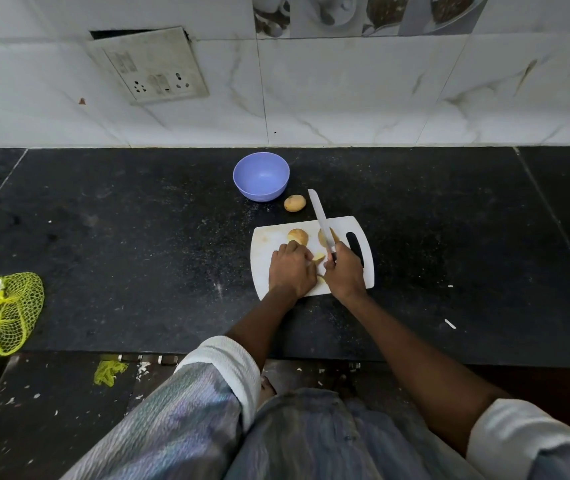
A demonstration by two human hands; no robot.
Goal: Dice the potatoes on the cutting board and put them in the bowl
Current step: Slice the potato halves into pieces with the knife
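- The right hand grips a knife, blade pointing away over the white cutting board.
- The left hand curls down on a potato piece on the board.
- Two more potato pieces lie past the hands.
- A whole potato sits on the black table, between board and empty lilac bowl.
- A yellow mesh bag lies far left.
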